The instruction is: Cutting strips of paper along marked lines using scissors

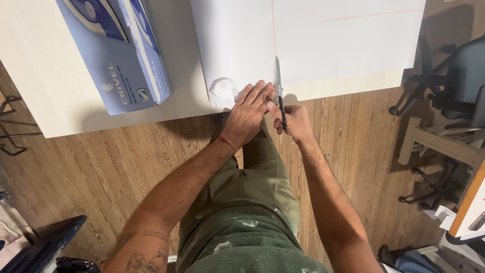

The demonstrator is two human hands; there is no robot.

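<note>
White paper sheet (313, 45) flat on table (45, 86), extending up and away from both hands. Left hand (248, 112) open, palm down, pressing sheet's near edge just left of red line (273, 30). Right hand (295, 120) just beside it, closed around scissors (279, 93), blades at sheet edge on the line. Blue box (126, 50) well left of left hand

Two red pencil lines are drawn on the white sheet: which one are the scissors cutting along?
The vertical red line running away from the table edge. The black-handled scissors in the right hand sit at its near end; the other red line runs crosswise, far up the large white paper sheet.
</note>
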